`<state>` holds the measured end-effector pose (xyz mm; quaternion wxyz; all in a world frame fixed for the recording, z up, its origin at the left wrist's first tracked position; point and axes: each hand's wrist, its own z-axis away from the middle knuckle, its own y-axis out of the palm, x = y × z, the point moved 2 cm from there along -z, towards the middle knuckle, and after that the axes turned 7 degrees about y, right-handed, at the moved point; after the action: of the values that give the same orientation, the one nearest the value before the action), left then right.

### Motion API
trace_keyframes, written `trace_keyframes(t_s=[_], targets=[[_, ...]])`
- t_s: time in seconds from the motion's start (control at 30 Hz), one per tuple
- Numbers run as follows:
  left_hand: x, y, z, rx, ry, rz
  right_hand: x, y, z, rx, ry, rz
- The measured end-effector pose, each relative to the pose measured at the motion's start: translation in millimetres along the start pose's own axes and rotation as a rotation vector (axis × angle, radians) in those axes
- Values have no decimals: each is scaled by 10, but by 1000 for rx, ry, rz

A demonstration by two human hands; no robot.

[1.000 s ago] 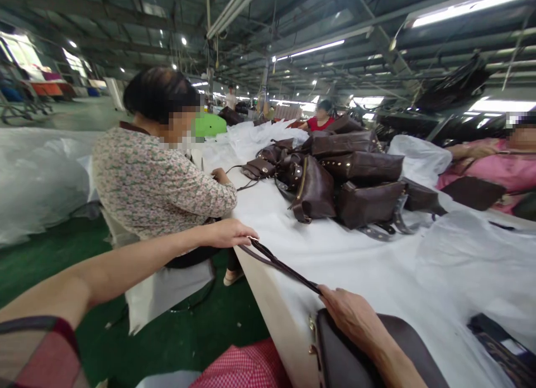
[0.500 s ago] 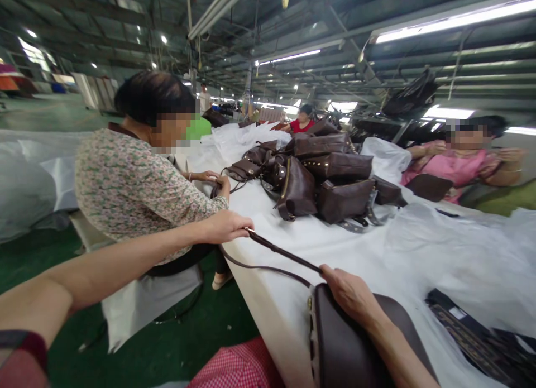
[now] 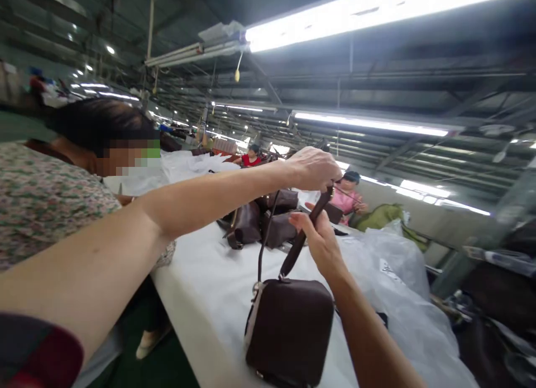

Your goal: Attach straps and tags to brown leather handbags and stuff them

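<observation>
A dark brown leather handbag (image 3: 290, 326) hangs or stands at the near part of the white table, its wide shoulder strap (image 3: 298, 247) pulled upward. My left hand (image 3: 316, 167) is closed on the upper end of that strap, high above the bag. Below it, my right hand (image 3: 324, 240) touches the strap's middle, thumb stretched out and fingers apart, loosely around it. A thinner stretch of strap (image 3: 263, 243) rises at the bag's left side. Whether the bag's base rests on the table cannot be made out.
More brown bags (image 3: 245, 223) lie piled beyond on the white table (image 3: 201, 298). At left sits a co-worker in a flowered shirt (image 3: 46, 204), close to my left arm. Clear plastic (image 3: 402, 298) is heaped at right. A person in pink (image 3: 347, 198) sits farther back.
My left hand has moved up and right with the strap, which now rises steeply. The right hand has loosened its grip. The bag appears more upright, and the view has turned right.
</observation>
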<state>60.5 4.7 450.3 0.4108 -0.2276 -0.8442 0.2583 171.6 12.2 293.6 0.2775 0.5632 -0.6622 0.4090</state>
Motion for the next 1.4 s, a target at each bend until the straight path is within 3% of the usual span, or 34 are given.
trace_keyframes(t_s=[0.07,0.13,0.37,0.5,0.7,0.83,0.9,1.03,1.1,1.17,1.23,1.27,1.33,1.4], targets=[[-26,-45,-166,-2,61,-22,48,-49,-95,-137,10,-65],[28,-69,-212,8,103,-52,-17,-109,-111,-160,23,-63],[449,-79,21,14,20,-107,-535,4,393,18,160,142],[474,-57,40,7,39,-85,-622,7,552,126,241,98],[325,57,-159,-16,156,17,-355,-28,442,309,351,-75],[268,174,-271,-110,246,92,26,-69,181,204,290,-333],[222,195,-251,-242,176,139,271,-130,-4,162,230,-482],[-83,247,117,-591,-264,311,636,-285,-335,27,237,-666],[-391,402,432,-652,-506,533,709,-324,-418,-69,277,-702],[-781,690,715,-472,-627,885,735,-315,-453,-123,290,-735],[-1186,1013,916,-206,-609,1311,734,-283,-477,-135,290,-776],[-1343,1148,988,-143,-609,1474,725,-278,-493,-140,297,-800],[-1506,1337,1082,-119,-621,1708,688,-342,-538,-180,326,-839],[-1430,1425,1155,-171,-633,1782,643,-545,-595,-215,315,-797]])
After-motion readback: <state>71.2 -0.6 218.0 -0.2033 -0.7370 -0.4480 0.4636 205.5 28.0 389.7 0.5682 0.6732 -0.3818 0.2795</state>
